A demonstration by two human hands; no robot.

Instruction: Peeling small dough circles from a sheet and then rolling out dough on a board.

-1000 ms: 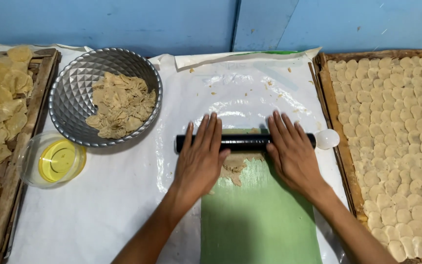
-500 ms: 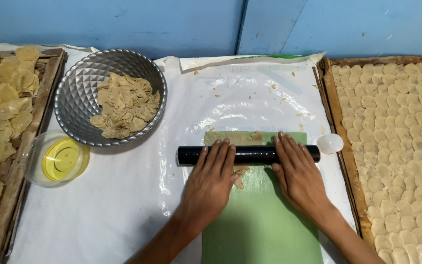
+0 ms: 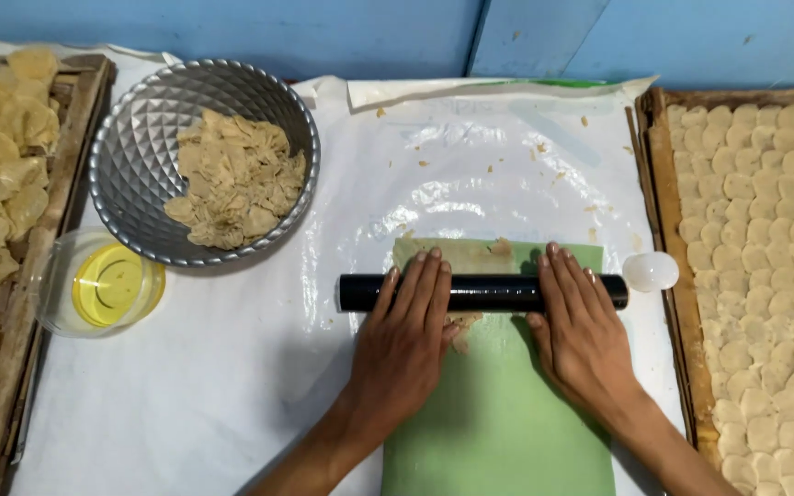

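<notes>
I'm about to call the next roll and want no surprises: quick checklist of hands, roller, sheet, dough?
1. Left hand flat on the roller: ok.
2. Right hand flat on the roller: ok.
3. Roller lies straight across the green sheet: ok.
4. Dough under the roller: a scrap shows between the hands; how far it has spread, cannot tell.
5. White cup touching the roller's right end: not ok.
6. Bowl apart from the roller: ok.

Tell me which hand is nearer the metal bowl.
Left. The left hand lies flat on the black roller, down and right of the metal bowl; the right hand rests farther right on the roller.
</notes>
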